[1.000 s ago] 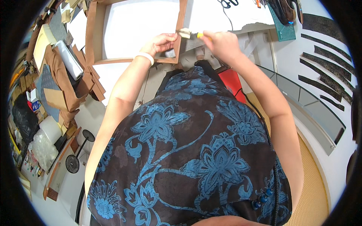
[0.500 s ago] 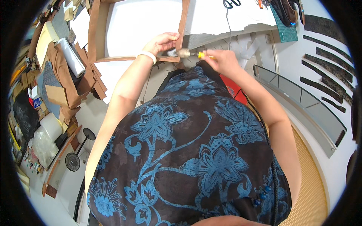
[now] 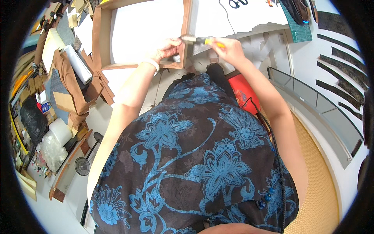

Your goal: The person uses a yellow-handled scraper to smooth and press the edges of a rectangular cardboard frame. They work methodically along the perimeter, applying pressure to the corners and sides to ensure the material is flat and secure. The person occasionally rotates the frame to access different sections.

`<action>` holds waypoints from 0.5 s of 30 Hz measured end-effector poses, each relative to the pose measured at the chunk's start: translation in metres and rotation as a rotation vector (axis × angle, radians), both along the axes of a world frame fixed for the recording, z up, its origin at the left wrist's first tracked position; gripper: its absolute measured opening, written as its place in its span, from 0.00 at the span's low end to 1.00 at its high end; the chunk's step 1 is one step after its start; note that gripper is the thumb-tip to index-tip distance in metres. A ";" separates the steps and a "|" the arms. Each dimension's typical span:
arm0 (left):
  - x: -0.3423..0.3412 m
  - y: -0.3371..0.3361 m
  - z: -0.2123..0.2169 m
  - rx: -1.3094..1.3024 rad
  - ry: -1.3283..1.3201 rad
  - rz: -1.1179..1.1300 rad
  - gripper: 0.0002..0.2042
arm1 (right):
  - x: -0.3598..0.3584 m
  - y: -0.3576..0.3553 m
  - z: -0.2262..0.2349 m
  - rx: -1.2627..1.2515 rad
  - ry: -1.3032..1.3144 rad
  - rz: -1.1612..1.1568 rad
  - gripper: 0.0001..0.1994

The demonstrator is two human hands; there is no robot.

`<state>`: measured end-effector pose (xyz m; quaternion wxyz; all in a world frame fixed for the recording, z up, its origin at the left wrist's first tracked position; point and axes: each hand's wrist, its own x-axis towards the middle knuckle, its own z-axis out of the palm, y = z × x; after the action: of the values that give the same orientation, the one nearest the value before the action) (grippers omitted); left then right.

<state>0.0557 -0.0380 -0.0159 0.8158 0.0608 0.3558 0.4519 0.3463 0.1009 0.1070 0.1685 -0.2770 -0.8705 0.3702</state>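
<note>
A large shallow brown-covered frame [image 3: 186,23] with raised walls lies at the table's near edge. My left hand [image 3: 165,50] reaches over its near wall. The bent fingers are closed at the inner side of the right wall, near the corner. From outside that wall, my right hand [image 3: 230,50] grips a yellow-handled tool [image 3: 216,43]. Its pale head meets the top of the right wall, close to my left fingertips. Motion blur hides what kind of tool this is. A small grey patch shows in the near right corner, below my left hand.
On the white table to the right are black-handled scissors [image 3: 237,3], a thin cord and a green cutting mat [image 3: 299,31]. Brown material and board pieces [image 3: 74,84] crowd the left side. A red object [image 3: 243,91] stands by my right leg, with a glass panel [image 3: 311,111] beyond it.
My right hand and the tool have moved away from me along the right wall, off the near corner. My left hand stays by that wall. The whole view has shifted slightly.
</note>
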 end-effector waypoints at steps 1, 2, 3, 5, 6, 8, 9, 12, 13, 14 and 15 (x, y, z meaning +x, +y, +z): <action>0.001 0.000 -0.005 0.033 -0.073 0.041 0.03 | -0.001 0.001 -0.010 0.056 0.035 -0.024 0.12; 0.004 0.002 -0.003 0.005 -0.051 0.038 0.03 | 0.002 0.003 -0.021 0.112 0.069 -0.054 0.12; 0.004 -0.001 -0.001 -0.019 -0.031 0.046 0.04 | 0.003 -0.002 -0.013 0.063 -0.004 0.051 0.10; 0.003 -0.001 0.000 -0.064 -0.010 0.072 0.04 | 0.012 -0.024 0.004 0.027 0.011 0.202 0.08; 0.003 -0.004 -0.005 -0.084 -0.011 0.091 0.03 | 0.016 -0.030 0.004 0.123 -0.027 0.269 0.08; 0.000 -0.010 -0.011 -0.127 -0.014 0.127 0.04 | 0.009 -0.019 0.000 0.180 -0.034 0.276 0.07; -0.005 -0.005 -0.001 0.005 -0.120 0.048 0.04 | 0.003 -0.008 -0.004 0.165 -0.014 0.216 0.07; 0.002 -0.006 0.018 -0.071 -0.017 0.094 0.05 | -0.024 0.033 -0.004 0.131 -0.043 0.042 0.11; -0.004 -0.008 0.008 -0.045 -0.074 0.095 0.05 | -0.036 0.045 -0.004 0.135 -0.028 -0.007 0.11; -0.003 -0.008 0.009 -0.065 -0.054 0.095 0.06 | -0.042 0.052 -0.006 0.136 -0.012 -0.058 0.12; -0.002 -0.009 0.013 -0.084 -0.031 0.097 0.06 | -0.039 0.039 -0.006 0.074 -0.006 -0.069 0.12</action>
<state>0.0534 -0.0470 -0.0026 0.8003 0.0022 0.3641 0.4764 0.3072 0.1395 0.1011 0.1887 -0.3014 -0.8741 0.3310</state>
